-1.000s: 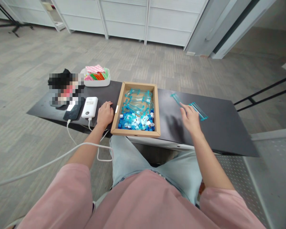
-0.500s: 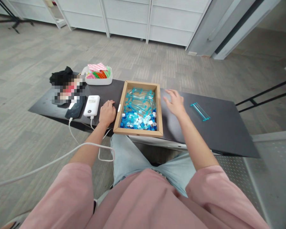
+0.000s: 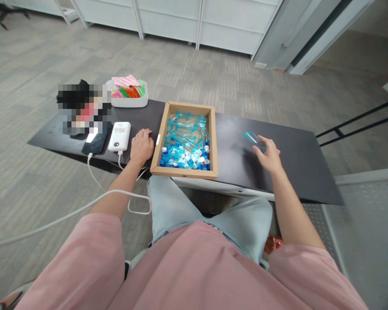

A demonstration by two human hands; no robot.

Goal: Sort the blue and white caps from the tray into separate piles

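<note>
My right hand (image 3: 269,154) is closed on a clear plastic tube piece with teal ends (image 3: 252,137), over the dark tabletop to the right of the box; its far end sticks out beyond my fingertips. My left hand (image 3: 142,146) lies on the table against the left side of the cardboard box (image 3: 216,142), fingers stretched out and holding nothing. Inside the box, several clear curved and straight tube pieces with teal ends (image 3: 189,129) fill the far part. Small blue and white plastic pieces (image 3: 184,157) are heaped in the near part.
Left of my left hand lie a white power bank (image 3: 120,136) and a dark phone (image 3: 98,140), both with white cables. A white basket (image 3: 129,101) of colourful items stands behind them. A long white cable (image 3: 67,219) crosses my left forearm.
My right hand has moved right from beside the box and taken hold of the tube piece that lay on the table. My left hand stays beside the box.
</note>
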